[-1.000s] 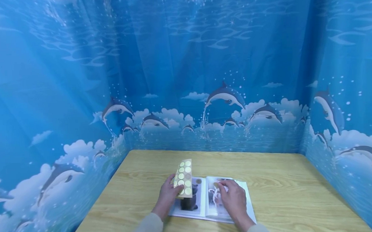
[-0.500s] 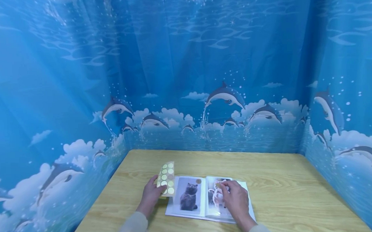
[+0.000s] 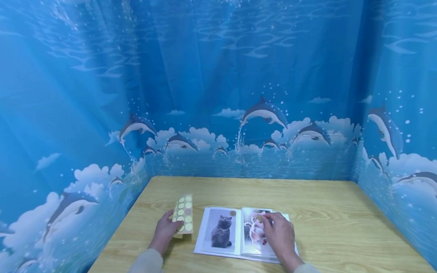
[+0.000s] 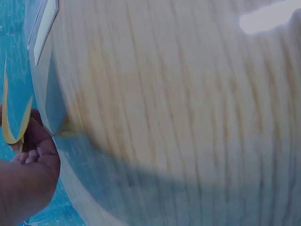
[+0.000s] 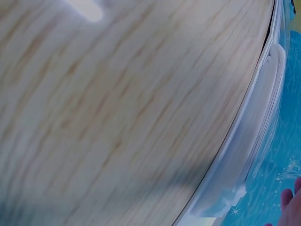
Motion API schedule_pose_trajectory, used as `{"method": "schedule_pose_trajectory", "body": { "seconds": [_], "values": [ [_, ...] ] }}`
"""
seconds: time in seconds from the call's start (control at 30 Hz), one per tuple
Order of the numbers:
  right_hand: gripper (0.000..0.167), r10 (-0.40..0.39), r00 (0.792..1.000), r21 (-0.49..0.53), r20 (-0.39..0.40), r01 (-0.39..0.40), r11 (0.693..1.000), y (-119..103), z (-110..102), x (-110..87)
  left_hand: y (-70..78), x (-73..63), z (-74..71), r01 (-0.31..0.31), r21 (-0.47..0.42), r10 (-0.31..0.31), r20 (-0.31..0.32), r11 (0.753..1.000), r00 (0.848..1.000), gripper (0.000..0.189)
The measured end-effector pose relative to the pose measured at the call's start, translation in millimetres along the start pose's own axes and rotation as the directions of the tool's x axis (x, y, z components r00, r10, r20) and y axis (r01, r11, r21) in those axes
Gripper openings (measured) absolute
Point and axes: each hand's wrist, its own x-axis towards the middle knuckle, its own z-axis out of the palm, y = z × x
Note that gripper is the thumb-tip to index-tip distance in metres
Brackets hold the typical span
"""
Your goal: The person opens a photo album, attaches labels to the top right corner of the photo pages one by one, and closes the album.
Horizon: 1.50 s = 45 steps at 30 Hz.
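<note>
My left hand (image 3: pixel 166 230) grips a sheet of round gold stickers (image 3: pixel 184 212) by its lower left edge, off to the left of the album. In the left wrist view the sheet (image 4: pixel 13 136) looks bent into a U shape beside the fingers. An open photo album (image 3: pixel 239 251) lies on the table, with a grey cat photo on its left page and a white cat photo on its right. One round sticker (image 3: pixel 233 213) sits at the grey cat page's upper right corner. Above the right page, my right hand (image 3: pixel 281 233) pinches a single round gold sticker (image 3: pixel 259 218).
The wood-grain table (image 3: pixel 333 221) runs out around the album on all sides. A blue curtain (image 3: pixel 209 80) with dolphins encloses it at the back, left and right. In the right wrist view the album's page edges (image 5: pixel 249 132) show at the right.
My left hand has moved left with the sticker sheet, away from over the album, uncovering the grey cat photo. The right hand has shifted slightly right, still pinching its sticker.
</note>
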Motion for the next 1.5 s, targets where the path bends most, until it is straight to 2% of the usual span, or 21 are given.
{"method": "schedule_pose_trajectory", "body": {
  "seconds": [0.3,0.57,0.67,0.83,1.0,1.1,1.2,1.27,1.33,1.43,1.5],
  "values": [
    [0.014,-0.005,1.000,-0.018,-0.018,0.005,1.000,2,-2,0.9,3.8,-0.9,-1.7,0.005,0.059,-0.004,-0.025,0.998,1.000,0.074],
    [0.015,-0.013,1.000,-0.030,-0.022,0.013,0.999,6,-4,1.0,15.1,-3.9,4.1,-0.009,0.049,0.012,-0.044,0.999,0.999,0.068],
    [0.015,-0.023,0.999,-0.034,-0.028,0.022,0.999,9,-3,0.7,20.9,-6.3,9.0,-0.022,0.060,0.025,-0.049,0.998,0.998,0.067],
    [0.015,-0.032,0.999,-0.047,-0.033,0.030,0.998,12,-4,0.6,27.4,-10.5,21.4,-0.101,0.094,0.106,-0.053,0.990,0.993,0.063],
    [0.016,-0.019,1.000,-0.053,-0.022,0.017,0.998,15,-3,2.0,30.7,-13.9,36.2,-0.188,0.154,0.199,-0.062,0.970,0.978,0.061],
    [0.017,-0.007,1.000,-0.050,-0.005,0.006,0.999,16,-4,2.8,32.2,-16.0,45.4,-0.236,0.251,0.264,-0.081,0.939,0.961,0.059],
    [0.018,0.009,1.000,-0.051,0.016,-0.008,0.999,18,-5,3.7,32.0,-17.0,55.5,-0.301,0.334,0.347,-0.085,0.893,0.934,0.056],
    [0.020,0.018,0.999,-0.056,0.030,-0.016,0.998,18,-7,4.2,32.5,-18.2,62.7,-0.357,0.357,0.406,-0.072,0.863,0.911,0.053],
    [0.020,0.022,0.999,-0.061,0.039,-0.020,0.998,19,-7,4.8,34.1,-20.5,69.7,-0.401,0.357,0.447,-0.053,0.844,0.893,0.052],
    [0.021,0.027,0.999,-0.067,0.046,-0.023,0.997,19,-7,5.8,37.6,-25.2,80.8,-0.422,0.311,0.445,-0.004,0.852,0.896,0.053],
    [0.020,0.027,0.998,-0.072,0.051,-0.023,0.997,20,-7,6.3,40.9,-29.0,88.5,-0.394,0.256,0.398,0.038,0.883,0.917,0.054]
  ]
}}
